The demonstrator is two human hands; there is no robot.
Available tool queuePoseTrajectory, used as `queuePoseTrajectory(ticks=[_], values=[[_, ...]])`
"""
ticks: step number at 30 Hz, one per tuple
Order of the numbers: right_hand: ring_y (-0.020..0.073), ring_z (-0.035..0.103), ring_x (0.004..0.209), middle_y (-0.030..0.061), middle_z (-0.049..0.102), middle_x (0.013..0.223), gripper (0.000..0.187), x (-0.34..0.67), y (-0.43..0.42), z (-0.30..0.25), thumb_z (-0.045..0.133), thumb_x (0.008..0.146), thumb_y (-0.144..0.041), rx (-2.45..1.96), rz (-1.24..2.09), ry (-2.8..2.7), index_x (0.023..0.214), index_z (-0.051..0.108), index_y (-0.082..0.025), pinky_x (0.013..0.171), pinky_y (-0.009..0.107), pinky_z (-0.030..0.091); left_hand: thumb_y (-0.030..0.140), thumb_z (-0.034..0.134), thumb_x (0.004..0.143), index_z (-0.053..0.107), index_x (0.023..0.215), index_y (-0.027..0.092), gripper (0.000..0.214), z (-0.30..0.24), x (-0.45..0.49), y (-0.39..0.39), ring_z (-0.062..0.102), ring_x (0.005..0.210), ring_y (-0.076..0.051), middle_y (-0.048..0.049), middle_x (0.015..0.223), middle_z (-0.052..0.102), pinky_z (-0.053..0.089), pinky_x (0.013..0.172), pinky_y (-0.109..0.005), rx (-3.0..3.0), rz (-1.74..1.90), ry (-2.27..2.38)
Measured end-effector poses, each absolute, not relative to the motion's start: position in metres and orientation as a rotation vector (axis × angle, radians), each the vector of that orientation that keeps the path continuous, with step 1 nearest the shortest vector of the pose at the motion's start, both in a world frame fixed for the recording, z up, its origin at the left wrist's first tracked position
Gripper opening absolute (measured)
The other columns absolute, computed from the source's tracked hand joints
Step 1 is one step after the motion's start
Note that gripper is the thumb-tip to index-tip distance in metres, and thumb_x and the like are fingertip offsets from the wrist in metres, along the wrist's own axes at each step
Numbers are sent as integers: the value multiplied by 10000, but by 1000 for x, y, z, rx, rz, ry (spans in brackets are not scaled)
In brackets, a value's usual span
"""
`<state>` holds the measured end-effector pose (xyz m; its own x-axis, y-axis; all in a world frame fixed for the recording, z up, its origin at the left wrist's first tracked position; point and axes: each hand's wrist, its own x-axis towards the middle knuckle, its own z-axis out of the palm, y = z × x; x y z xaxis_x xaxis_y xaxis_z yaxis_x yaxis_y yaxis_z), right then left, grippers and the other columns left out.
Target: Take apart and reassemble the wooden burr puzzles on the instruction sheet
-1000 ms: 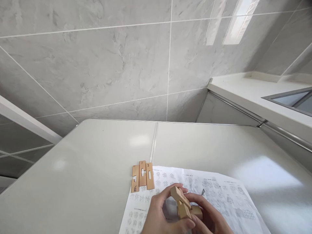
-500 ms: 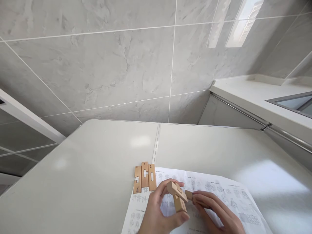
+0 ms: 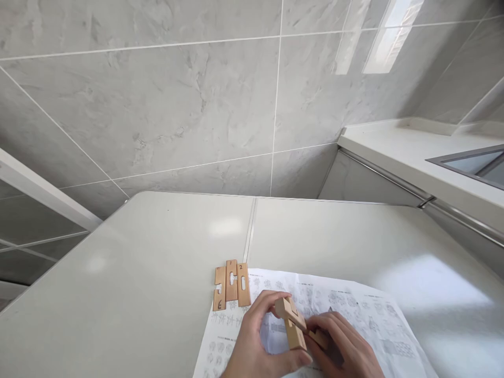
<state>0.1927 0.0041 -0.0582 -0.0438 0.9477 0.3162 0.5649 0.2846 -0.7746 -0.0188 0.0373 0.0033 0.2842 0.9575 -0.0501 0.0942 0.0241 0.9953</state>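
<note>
My left hand [image 3: 255,341] grips a small cluster of interlocking wooden puzzle pieces [image 3: 295,338] between its thumb and fingers, with the cluster tilted above the paper. Close on its right, my right hand [image 3: 344,341] is closed around a short wooden puzzle piece [image 3: 319,337]. One end of that piece lies against the cluster's right side; whether it has slotted in I cannot tell. Just left of my left hand, three flat slotted wooden pieces [image 3: 243,296] lie side by side, with handwritten digits such as 1, 2 and 6.
A creased printed sheet [image 3: 315,281] with puzzle diagrams lies under my hands, and the flat pieces overlap its upper left corner. The white table [image 3: 137,262] has a seam [image 3: 251,231] down its middle. Grey tiled wall rises behind, and a white ledge [image 3: 386,142] stands at right.
My right hand has moved left and brought its wooden piece against the cluster. My left hand and the cluster have shifted slightly right and down.
</note>
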Motion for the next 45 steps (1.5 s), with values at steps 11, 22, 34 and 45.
queuePoseTrajectory(ticks=[11, 22, 34, 45], values=[[264, 704, 839, 85, 745, 1001, 152, 189, 1, -35, 634, 1101, -412, -1182, 793, -1606, 1123, 741, -306, 717, 350, 586, 624, 988, 694, 732, 1314, 297, 746, 3, -13, 36, 706, 1121, -325, -105, 1246, 707, 561, 1026, -434, 1535, 829, 938], [235, 668, 769, 57, 716, 906, 411, 205, 6, -20, 536, 1098, -629, -1156, 1138, -1603, 991, 719, -277, 731, 318, 573, 511, 1023, 689, 741, 1306, 307, 708, 22, -20, 40, 691, 1121, -319, -92, 1244, 699, 569, 1022, -430, 1536, 732, 979], [214, 689, 707, 27, 731, 815, 394, 197, 8, -22, 606, 1062, -618, -1464, 1076, -1250, 1007, 699, -239, 659, 284, 559, 250, 1031, 666, 669, 1182, 263, 631, 6, -19, 40, 657, 1182, -371, -84, 1231, 706, 608, 984, -520, 2037, 699, 1308], [218, 691, 670, 16, 754, 847, 252, 208, 8, -34, 636, 1065, -514, -1627, 623, -1639, 953, 673, -291, 650, 311, 561, 280, 1024, 728, 595, 1351, 273, 757, -7, -16, 35, 676, 1186, -372, -89, 1305, 695, 631, 986, -546, 2125, 600, 1298]])
